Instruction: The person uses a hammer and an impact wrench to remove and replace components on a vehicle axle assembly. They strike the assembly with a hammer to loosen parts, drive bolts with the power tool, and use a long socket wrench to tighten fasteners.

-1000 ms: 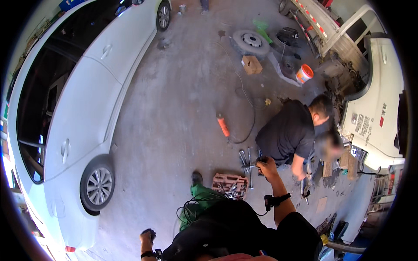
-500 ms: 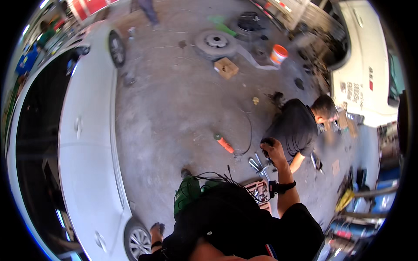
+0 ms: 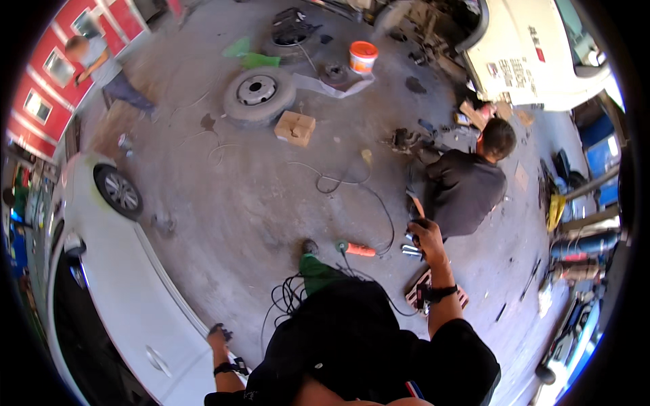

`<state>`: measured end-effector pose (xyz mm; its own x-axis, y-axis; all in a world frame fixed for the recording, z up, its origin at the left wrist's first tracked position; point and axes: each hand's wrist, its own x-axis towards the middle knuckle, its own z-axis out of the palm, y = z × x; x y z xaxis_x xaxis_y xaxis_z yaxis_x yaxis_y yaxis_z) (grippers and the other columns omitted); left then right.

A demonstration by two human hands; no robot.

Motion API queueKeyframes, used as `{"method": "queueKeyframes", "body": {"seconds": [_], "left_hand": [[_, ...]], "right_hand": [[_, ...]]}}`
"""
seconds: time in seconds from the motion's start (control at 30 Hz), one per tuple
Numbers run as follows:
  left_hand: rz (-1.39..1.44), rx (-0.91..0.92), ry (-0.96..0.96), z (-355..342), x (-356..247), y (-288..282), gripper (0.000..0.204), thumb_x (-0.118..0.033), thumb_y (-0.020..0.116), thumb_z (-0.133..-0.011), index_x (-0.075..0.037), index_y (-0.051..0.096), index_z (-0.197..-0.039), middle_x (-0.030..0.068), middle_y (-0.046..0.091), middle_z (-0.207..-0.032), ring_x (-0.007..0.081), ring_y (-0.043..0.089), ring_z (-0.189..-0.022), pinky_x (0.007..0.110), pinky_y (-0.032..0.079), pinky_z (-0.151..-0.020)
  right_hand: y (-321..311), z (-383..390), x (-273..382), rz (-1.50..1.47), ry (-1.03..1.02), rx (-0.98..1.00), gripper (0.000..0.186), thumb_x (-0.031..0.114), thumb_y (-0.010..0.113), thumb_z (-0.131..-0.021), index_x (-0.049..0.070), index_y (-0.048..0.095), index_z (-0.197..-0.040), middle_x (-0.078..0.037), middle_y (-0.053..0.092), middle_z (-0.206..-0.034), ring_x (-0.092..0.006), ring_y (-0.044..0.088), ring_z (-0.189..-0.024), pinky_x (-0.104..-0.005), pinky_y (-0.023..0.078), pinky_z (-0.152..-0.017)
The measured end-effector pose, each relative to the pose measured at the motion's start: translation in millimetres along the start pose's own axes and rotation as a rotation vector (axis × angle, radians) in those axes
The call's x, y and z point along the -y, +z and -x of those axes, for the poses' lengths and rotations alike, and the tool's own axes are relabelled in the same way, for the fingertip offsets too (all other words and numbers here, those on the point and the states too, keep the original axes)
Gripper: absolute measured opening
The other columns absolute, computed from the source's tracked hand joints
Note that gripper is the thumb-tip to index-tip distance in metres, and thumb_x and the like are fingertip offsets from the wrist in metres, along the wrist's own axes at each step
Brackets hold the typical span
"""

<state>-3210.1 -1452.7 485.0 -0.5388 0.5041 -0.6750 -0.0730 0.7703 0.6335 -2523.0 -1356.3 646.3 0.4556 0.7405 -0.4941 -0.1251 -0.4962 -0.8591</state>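
Note:
My right hand (image 3: 426, 238) is raised ahead of me with its fingers wrapped round a tool (image 3: 418, 205); an orange-brown handle and a dark end show beyond the fist, and its exact kind is unclear. Beneath and beside this hand lie chrome tools (image 3: 410, 250) and a reddish socket set case (image 3: 439, 298), partly hidden by my wrist. My left hand (image 3: 220, 333) hangs low beside the white car (image 3: 125, 284), its dark-stained fingers apart and holding nothing. An orange power tool with a green end (image 3: 357, 249) lies on the floor ahead of my foot, joined to a dark cable.
A co-worker in a dark shirt (image 3: 467, 186) crouches just beyond my right hand. Farther off are a wheel (image 3: 259, 98), a cardboard box (image 3: 295, 128), an orange-and-white bucket (image 3: 363, 57) and a cream vehicle (image 3: 535, 54). Another person (image 3: 105, 68) stands far left. Coiled cables (image 3: 288, 298) hang at my leg.
My view has swung left and moved forward. My left hand has come forward along the car with fingers apart. My right hand stays closed, and the tool's handle now shows. The co-worker has turned away.

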Motion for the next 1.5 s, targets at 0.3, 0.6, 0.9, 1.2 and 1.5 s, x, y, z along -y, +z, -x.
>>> {"method": "queueKeyframes", "body": {"seconds": [0.3, 0.6, 0.9, 1.2, 1.5], "left_hand": [[-0.011, 0.056, -0.360, -83.2, -104.7, 100.2, 0.017, -0.014, 0.048, -0.094, -0.006, 0.062, -0.096, 0.0043, 0.054, -0.071, 0.0160, 0.053, -0.056, 0.032, 0.052, -0.053], [0.010, 0.284, -0.398, -296.2, -276.8, 248.9, 0.021, -0.022, 0.045, -0.096, -0.009, 0.059, -0.106, 0.0065, 0.060, -0.082, 0.0201, 0.062, -0.067, 0.034, 0.054, -0.058], [-0.297, 0.499, 0.084, -264.6, -593.8, 529.7, 0.022, -0.022, 0.051, -0.092, -0.006, 0.062, -0.103, 0.0060, 0.058, -0.073, 0.0196, 0.060, -0.058, 0.030, 0.050, -0.051], [-0.448, 0.382, -0.094, -283.0, -631.3, 685.0, 0.018, -0.018, 0.050, -0.093, -0.009, 0.062, -0.103, 0.0063, 0.058, -0.072, 0.0199, 0.059, -0.057, 0.031, 0.052, -0.052], [-0.519, 0.362, -0.162, -212.7, -709.6, 872.3, 0.017, -0.018, 0.052, -0.092, -0.010, 0.063, -0.102, 0.0050, 0.059, -0.069, 0.0191, 0.060, -0.055, 0.032, 0.051, -0.049]], "right_hand": [[79.9, -113.1, 126.0, 0.120, -0.028, -0.031, 0.034, 0.032, 0.066, -0.086, -0.002, 0.062, -0.091, -0.002, 0.058, -0.067, -0.0060, 0.045, -0.051, -0.0208, 0.034, -0.045], [100.2, -221.9, 174.3, 0.123, 0.053, -0.290, 0.033, 0.030, 0.069, -0.083, -0.001, 0.063, -0.091, -0.002, 0.059, -0.066, -0.0056, 0.048, -0.051, -0.0205, 0.037, -0.045], [69.8, -327.0, 230.0, -0.028, 0.160, -0.489, 0.032, 0.032, 0.058, -0.091, 0.002, 0.061, -0.082, 0.002, 0.048, -0.060, -0.0051, 0.042, -0.046, -0.0206, 0.032, -0.042], [-5.2, -550.4, 258.3, -0.096, 0.175, -0.615, 0.021, 0.022, 0.055, -0.090, 0.002, 0.063, -0.092, -0.002, 0.056, -0.066, -0.0074, 0.050, -0.052, -0.0211, 0.038, -0.044], [-111.1, -748.6, 360.8, 0.190, 0.259, -0.363, 0.028, 0.020, 0.063, -0.086, -0.001, 0.063, -0.104, -0.003, 0.063, -0.080, -0.0085, 0.054, -0.071, -0.0225, 0.044, -0.065]]}}
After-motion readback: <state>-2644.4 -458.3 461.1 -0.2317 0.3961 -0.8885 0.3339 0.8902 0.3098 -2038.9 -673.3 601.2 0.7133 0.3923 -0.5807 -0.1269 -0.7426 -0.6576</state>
